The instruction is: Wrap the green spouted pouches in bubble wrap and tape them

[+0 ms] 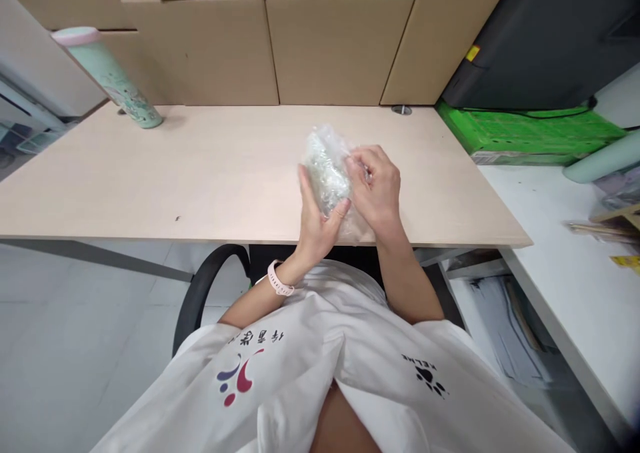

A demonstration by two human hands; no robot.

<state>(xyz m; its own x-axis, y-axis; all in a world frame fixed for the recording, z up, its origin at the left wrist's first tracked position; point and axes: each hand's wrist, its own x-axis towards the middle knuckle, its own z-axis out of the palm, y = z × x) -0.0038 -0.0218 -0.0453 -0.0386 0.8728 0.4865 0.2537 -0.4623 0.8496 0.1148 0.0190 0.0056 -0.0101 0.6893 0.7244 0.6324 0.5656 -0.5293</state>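
Note:
A clear plastic bag (327, 166) with something pale and shiny inside is held above the table near its front edge. My left hand (317, 223) cups it from below and the left, with the thumb across its lower part and the fingers along its side. On the bag's right side, the curled fingers of my right hand (375, 183) pinch its plastic edge. Crinkles and reflections hide what exactly the bag contains. A loose flap of plastic hangs below, between the two hands.
Cardboard boxes (330, 50) line the back of the wooden table (225, 173). A pale green tumbler (113, 80) stands at the back left. To the right, a green box (530, 133) sits under a black case on a white side desk (530, 200).

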